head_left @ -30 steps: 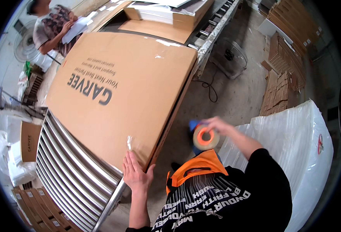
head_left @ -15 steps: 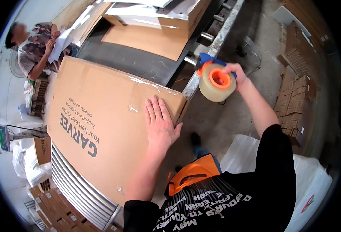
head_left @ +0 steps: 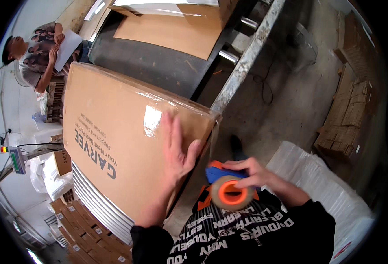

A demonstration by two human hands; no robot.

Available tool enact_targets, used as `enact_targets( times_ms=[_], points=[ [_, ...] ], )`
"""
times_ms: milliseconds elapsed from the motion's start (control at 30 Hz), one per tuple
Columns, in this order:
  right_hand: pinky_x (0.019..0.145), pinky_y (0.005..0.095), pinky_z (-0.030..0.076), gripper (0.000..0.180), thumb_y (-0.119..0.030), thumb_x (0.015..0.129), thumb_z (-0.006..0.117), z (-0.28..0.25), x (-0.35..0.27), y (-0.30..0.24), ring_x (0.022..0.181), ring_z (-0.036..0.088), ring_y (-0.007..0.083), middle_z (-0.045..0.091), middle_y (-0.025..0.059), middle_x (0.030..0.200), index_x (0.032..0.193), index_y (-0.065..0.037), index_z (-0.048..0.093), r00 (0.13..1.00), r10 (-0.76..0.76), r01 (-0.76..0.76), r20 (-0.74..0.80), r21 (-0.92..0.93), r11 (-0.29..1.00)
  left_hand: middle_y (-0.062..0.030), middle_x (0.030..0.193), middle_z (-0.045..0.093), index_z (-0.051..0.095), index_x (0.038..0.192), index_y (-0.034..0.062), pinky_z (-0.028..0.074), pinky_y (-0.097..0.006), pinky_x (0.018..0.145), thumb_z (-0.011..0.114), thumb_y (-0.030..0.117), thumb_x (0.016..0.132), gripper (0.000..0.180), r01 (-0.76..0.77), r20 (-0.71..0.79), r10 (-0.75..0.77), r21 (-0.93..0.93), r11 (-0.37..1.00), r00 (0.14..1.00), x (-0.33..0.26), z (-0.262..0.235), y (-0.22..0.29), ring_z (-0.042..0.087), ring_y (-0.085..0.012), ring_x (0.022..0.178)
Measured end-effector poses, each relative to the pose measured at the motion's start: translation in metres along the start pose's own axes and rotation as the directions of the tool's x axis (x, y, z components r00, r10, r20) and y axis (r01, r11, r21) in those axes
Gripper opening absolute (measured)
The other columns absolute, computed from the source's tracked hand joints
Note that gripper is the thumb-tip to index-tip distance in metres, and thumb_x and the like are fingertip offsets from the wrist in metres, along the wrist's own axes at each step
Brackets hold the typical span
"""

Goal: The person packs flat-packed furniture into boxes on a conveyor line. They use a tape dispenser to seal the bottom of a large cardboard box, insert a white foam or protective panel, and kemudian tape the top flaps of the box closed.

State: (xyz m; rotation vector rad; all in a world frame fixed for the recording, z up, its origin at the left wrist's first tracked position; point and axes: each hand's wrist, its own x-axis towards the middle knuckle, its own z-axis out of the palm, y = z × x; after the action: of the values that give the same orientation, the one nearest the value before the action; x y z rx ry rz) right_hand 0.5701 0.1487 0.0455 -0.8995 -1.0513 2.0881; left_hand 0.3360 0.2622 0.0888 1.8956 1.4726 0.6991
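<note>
A large flat cardboard box [head_left: 114,127] with dark print lies on a roller conveyor in front of me. A shiny strip of clear tape [head_left: 152,119] runs across its top near the right edge. My left hand [head_left: 176,147] lies flat on the box top beside that edge, fingers spread. My right hand [head_left: 249,171] grips a blue tape dispenser with a roll on an orange core [head_left: 231,193], held low beside the box's right side, close to my chest.
Metal rollers [head_left: 97,202] show under the box. A dark belt [head_left: 154,66] beyond carries another carton [head_left: 172,26]. A seated person [head_left: 40,53] holds paper at far left. Flat cardboard stacks [head_left: 348,114] stand right, white plastic-wrapped bundles [head_left: 330,193] near my right arm.
My right hand has brought the tape dispenser down from above the box's far corner to beside my chest. My left hand stays pressed on the box top.
</note>
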Motion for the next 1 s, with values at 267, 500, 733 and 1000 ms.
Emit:
enact_targets(
  times_ms=[267,500,733,1000],
  points=[
    [0.078,0.0233,0.048,0.067,-0.013,0.066,0.073,0.083,0.023,0.018,0.083,0.06,0.0103,0.065,0.0143,0.098,0.128,0.008,0.055,0.888,-0.122,0.094,-0.442,-0.086,0.992,0.0038,0.108,0.068,0.075,0.09,0.0227,0.023,-0.052,0.117,0.063,0.029,0.08,0.016,-0.984,0.995,0.052,0.075,0.159,0.084,0.079,0.028,0.05,0.047,-0.0255,0.132],
    [0.074,0.0272,0.049,0.067,-0.02,0.065,0.071,0.168,0.012,0.054,0.073,0.061,0.0192,0.063,0.0142,0.088,0.126,0.001,0.059,0.848,-0.159,0.015,-0.506,-0.276,0.961,0.0089,0.102,0.069,0.075,0.087,0.0243,0.011,-0.046,0.124,0.057,0.031,0.084,0.02,-0.984,0.96,0.277,0.081,-0.158,0.034,0.02,-0.016,0.016,0.04,-0.0263,0.138],
    [0.077,0.0268,0.05,0.066,-0.022,0.063,0.071,0.328,-0.031,0.157,0.079,0.065,0.0174,0.069,0.0142,0.098,0.125,0.0,0.061,0.918,-0.037,-0.093,-0.394,-0.307,0.947,0.0079,0.114,0.069,0.075,0.103,0.0222,0.007,-0.047,0.123,0.045,0.037,0.097,0.033,-0.996,0.948,0.315,0.069,-0.062,0.046,-0.144,-0.098,-0.043,0.035,-0.0239,0.141],
    [0.08,0.0343,0.053,0.07,-0.042,0.064,0.074,0.48,-0.047,0.283,0.084,0.069,0.0264,0.069,0.0127,0.099,0.128,-0.014,0.063,0.818,-0.224,-0.097,-0.531,-0.51,0.855,0.0047,0.104,0.07,0.074,0.083,0.0213,0.007,-0.053,0.122,0.053,0.041,0.087,0.029,-0.993,0.893,0.435,-0.112,-0.041,-0.119,-0.292,-0.155,-0.117,0.041,-0.0329,0.136]
  ],
)
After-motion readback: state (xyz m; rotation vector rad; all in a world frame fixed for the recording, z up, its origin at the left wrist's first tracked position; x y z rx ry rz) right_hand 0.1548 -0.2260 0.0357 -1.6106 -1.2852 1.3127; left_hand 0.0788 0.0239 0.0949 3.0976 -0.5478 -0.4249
